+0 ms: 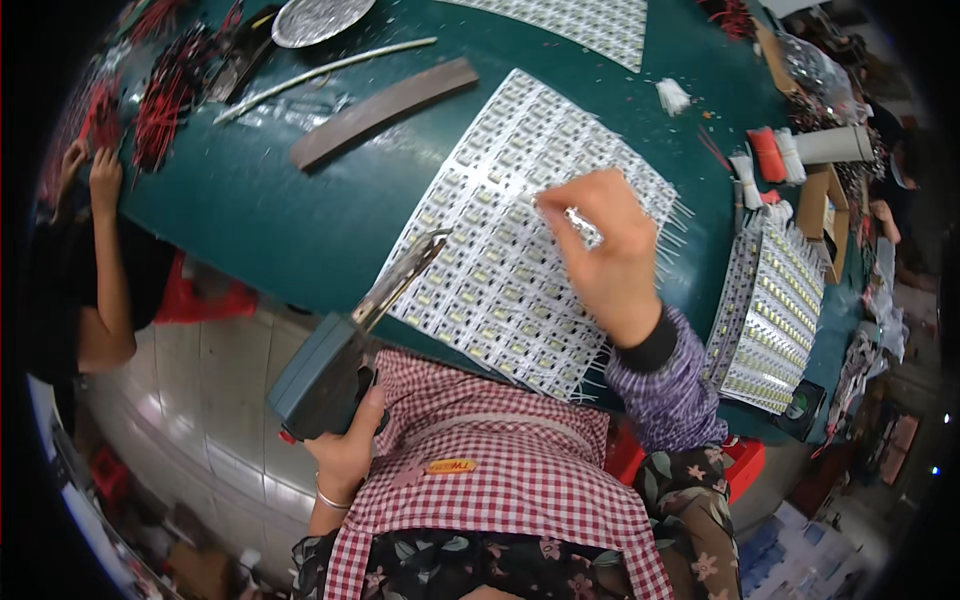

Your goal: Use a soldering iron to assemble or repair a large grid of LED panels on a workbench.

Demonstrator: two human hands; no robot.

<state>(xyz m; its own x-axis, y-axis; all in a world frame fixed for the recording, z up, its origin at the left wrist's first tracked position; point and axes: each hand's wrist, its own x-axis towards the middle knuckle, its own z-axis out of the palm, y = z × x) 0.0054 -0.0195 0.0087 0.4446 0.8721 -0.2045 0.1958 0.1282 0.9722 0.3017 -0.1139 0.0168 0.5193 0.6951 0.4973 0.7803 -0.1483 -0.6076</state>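
Note:
My left hand (345, 452) is closed round the handle of a blue-grey soldering gun (322, 372). Its long metal tip reaches up and right over a large white sheet of small LED circuit boards (480, 285). Rows of yellowish LEDs and dark parts cover that sheet, and thin white wires stick out along its right edge. Over the sheet's right part, my right hand (612, 245) has its fingers pinched together. A small shiny silvery piece (583, 228) shows in its fingers; its exact kind is unclear.
On the green table (260, 230) lie a brown strip (385, 112), a pale rod (330, 72), a round metal dish (318, 18) and white wire pieces (673, 96). More LED sheets (770, 310) stand stacked at right. Another person's hands (105, 180) hold red wires at far left.

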